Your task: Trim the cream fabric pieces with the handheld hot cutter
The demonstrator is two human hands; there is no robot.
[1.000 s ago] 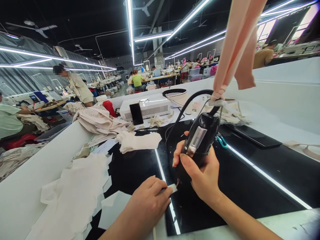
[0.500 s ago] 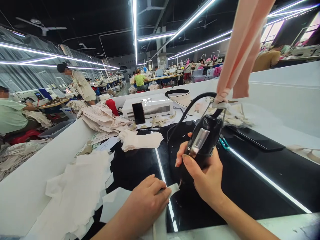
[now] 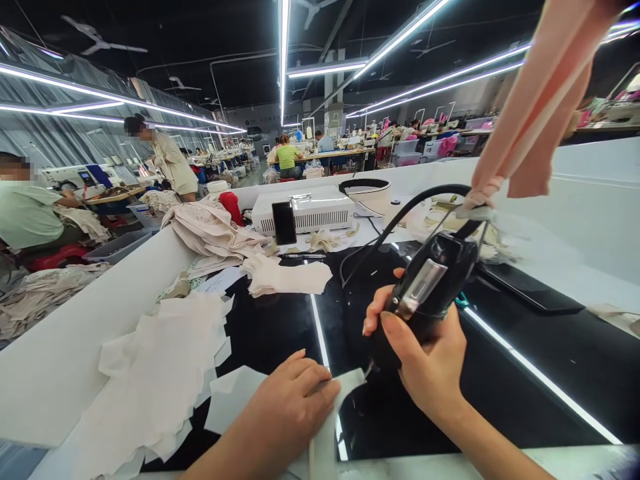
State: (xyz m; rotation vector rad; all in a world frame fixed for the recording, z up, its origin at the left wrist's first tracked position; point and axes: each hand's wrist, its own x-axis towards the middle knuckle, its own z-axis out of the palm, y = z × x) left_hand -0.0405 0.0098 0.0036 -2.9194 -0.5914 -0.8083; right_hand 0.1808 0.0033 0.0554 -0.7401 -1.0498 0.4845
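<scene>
— Two hands low over the black glass worktop, both busy. The right hand is wrapped tight round a black handheld tool, fingers curled about the body, thumb laid along its near side.

— And the tip?

— Angled down toward the worktop, touching or just above the end of a pale fabric strip. I'd say the tilt is there to bring the point onto the strip's edge. A black cord loops away from the tool's top, and a pinkish cloth band hangs from above, knotted near it, likely taking the weight.

— Left hand?

— The left hand lies flat, just left of the tool's tip, fingers pressed together on the strip, pinning it to the glass so it can't slide.

— Around them?

— Left of the tool, a heap of white cut pieces; beyond it, folded cream cloth, a white box with a phone leaning on it. Other people sit well behind.
</scene>
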